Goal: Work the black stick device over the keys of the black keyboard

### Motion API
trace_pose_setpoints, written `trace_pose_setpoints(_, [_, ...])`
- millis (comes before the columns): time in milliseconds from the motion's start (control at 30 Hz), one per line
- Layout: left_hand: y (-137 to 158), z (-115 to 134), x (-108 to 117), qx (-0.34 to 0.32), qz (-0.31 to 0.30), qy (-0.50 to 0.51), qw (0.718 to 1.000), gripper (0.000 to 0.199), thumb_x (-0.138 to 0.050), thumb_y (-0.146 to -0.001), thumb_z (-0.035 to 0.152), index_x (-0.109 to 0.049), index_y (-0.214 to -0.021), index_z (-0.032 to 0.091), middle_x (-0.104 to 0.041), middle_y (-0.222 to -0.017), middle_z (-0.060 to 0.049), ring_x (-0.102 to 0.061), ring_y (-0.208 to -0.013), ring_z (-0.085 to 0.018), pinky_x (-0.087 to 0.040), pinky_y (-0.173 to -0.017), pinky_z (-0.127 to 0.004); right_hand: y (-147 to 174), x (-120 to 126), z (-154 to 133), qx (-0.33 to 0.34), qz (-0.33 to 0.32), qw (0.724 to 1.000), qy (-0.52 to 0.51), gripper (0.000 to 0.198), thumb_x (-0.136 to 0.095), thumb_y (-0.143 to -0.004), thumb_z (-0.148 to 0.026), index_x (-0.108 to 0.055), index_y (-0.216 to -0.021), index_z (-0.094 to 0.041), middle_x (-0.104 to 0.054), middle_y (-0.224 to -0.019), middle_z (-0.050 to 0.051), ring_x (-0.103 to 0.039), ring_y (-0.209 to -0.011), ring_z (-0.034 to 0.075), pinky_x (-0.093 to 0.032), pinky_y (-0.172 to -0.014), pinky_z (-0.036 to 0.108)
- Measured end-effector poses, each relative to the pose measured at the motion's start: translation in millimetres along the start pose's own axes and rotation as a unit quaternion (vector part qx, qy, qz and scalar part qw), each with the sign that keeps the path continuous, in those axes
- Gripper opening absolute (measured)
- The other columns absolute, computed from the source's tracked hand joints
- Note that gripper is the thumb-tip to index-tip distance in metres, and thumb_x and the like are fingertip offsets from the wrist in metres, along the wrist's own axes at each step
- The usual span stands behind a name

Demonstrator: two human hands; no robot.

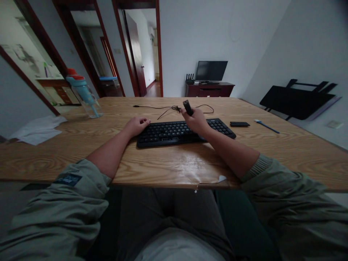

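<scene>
A black keyboard (174, 137) lies flat on the wooden table in front of me. My left hand (136, 125) is at its upper left corner, fingers curled in and steadying that edge. Above the right half of the keys, my right hand (198, 121) is closed around a short black brush (187, 107). The brush's end points up and away from me; the dim picture leaves its bristles unclear. The keyboard's thin black cable (163, 107) lies loosely behind it, bundled near the middle.
Right of the keyboard lie a flat black piece (239, 124) and a blue-handled small brush (268, 127). A clear bottle with a red and blue lid (85, 95) stands at the left, near white tissue (39, 129). The table's (163, 170) front edge has a peeling film.
</scene>
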State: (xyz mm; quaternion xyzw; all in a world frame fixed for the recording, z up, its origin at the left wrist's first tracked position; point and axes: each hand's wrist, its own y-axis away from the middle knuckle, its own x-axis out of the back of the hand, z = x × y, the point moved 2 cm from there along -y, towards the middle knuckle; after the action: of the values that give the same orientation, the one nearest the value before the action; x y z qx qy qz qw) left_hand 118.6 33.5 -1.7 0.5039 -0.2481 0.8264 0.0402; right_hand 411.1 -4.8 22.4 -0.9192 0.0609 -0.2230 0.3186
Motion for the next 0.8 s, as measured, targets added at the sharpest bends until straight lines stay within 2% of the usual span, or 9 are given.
trace_pose_setpoints(100, [-1,-9,5,0.008,-0.014,0.048,0.999,0.050,-0.042,-0.088,0.055,-0.072,-0.085,0.015,-0.067,-0.077,-0.007,-0.057,-0.075,-0.021,-0.043,-0.069,-0.032,-6,21,6,-0.043,0.055,0.992,-0.108,0.044,-0.063,-0.084,-0.056,-0.043,-0.062,-0.023,-0.037,-0.051,-0.004,-0.039,-0.045,0.012,-0.035,-0.045,0.027])
trace_pose_setpoints(200, [-2,-22,11,0.045,0.010,0.081,0.996,0.050,-0.042,-0.086,0.056,-0.072,-0.089,0.015,-0.060,-0.069,-0.004,-0.054,-0.068,-0.020,-0.043,-0.066,-0.031,-8,52,11,-0.071,0.131,0.968,-0.201,0.043,-0.061,-0.087,-0.053,-0.043,-0.061,-0.023,-0.037,-0.050,-0.005,-0.038,-0.041,0.010,-0.039,-0.042,0.026])
trace_pose_setpoints(300, [-2,-28,16,0.065,0.034,0.086,0.994,0.052,-0.043,-0.085,0.058,-0.073,-0.090,0.016,-0.056,-0.067,-0.003,-0.053,-0.067,-0.019,-0.042,-0.065,-0.031,-5,72,16,-0.108,0.162,0.949,-0.249,0.041,-0.063,-0.087,-0.047,-0.043,-0.061,-0.023,-0.037,-0.048,-0.006,-0.037,-0.039,0.008,-0.040,-0.041,0.025])
trace_pose_setpoints(467, [0,-20,18,0.061,0.015,0.086,0.994,0.049,-0.044,-0.085,0.056,-0.073,-0.086,0.017,-0.057,-0.067,-0.004,-0.055,-0.069,-0.021,-0.043,-0.067,-0.032,2,64,28,-0.162,0.122,0.937,-0.286,0.047,-0.066,-0.081,-0.061,-0.044,-0.065,-0.024,-0.038,-0.049,-0.007,-0.041,-0.041,0.009,-0.050,-0.048,0.027])
trace_pose_setpoints(567, [1,-17,19,0.057,0.015,0.086,0.995,0.050,-0.044,-0.084,0.057,-0.073,-0.084,0.017,-0.056,-0.065,-0.003,-0.053,-0.066,-0.020,-0.042,-0.066,-0.032,3,56,33,-0.162,0.086,0.946,-0.266,0.052,-0.060,-0.080,-0.072,-0.048,-0.067,-0.023,-0.045,-0.052,-0.004,-0.048,-0.045,0.012,-0.053,-0.052,0.029])
trace_pose_setpoints(700, [0,-25,18,0.059,0.018,0.086,0.994,0.052,-0.042,-0.085,0.060,-0.074,-0.087,0.018,-0.055,-0.064,-0.003,-0.053,-0.065,-0.020,-0.042,-0.064,-0.031,5,65,37,-0.172,0.037,0.975,-0.134,0.062,-0.053,-0.078,-0.081,-0.058,-0.068,-0.020,-0.055,-0.056,0.002,-0.049,-0.045,0.012,-0.041,-0.040,0.025])
trace_pose_setpoints(800, [-1,-29,17,0.053,0.019,0.090,0.994,0.053,-0.042,-0.086,0.060,-0.074,-0.088,0.018,-0.055,-0.064,-0.002,-0.053,-0.065,-0.019,-0.042,-0.064,-0.031,8,83,37,-0.212,-0.009,0.974,-0.078,0.068,-0.046,-0.079,-0.084,-0.061,-0.068,-0.019,-0.048,-0.047,0.000,-0.040,-0.037,0.010,-0.030,-0.033,0.024])
